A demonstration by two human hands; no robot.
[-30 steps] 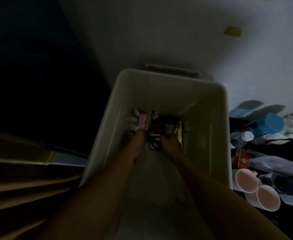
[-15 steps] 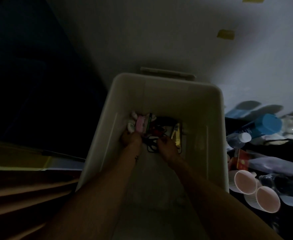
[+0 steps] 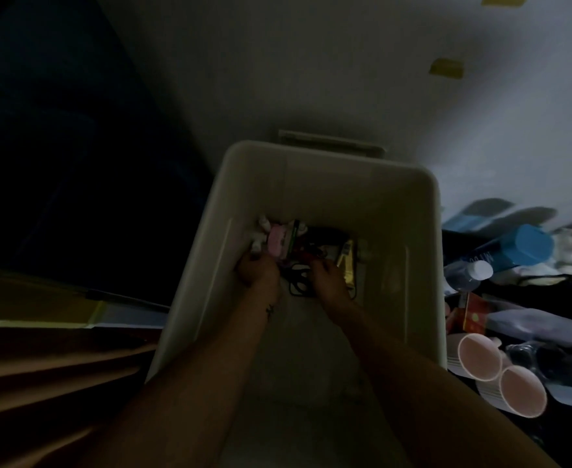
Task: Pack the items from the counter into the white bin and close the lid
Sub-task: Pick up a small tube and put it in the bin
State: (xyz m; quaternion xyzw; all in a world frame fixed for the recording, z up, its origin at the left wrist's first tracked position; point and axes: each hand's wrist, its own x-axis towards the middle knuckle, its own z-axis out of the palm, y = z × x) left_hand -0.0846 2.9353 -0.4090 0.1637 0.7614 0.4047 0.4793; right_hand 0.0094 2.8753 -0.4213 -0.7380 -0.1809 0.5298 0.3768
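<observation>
White bin [image 3: 396,231] stands open, partly packed: small items [image 3: 279,241] heaped at its far end, blue-capped bottle [image 3: 527,244] and pink cups [image 3: 480,358] waiting right of it. Left hand [image 3: 259,273] and right hand [image 3: 328,282] reach into the heap; grips too dark to tell.

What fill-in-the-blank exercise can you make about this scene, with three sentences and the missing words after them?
1. The left hand and the right hand are both ___ the white bin.
2. The black scissors lie ___ the two hands.
3. Two ___ cups lie outside the bin, on its right.

Missing words: inside; between; pink.
</observation>
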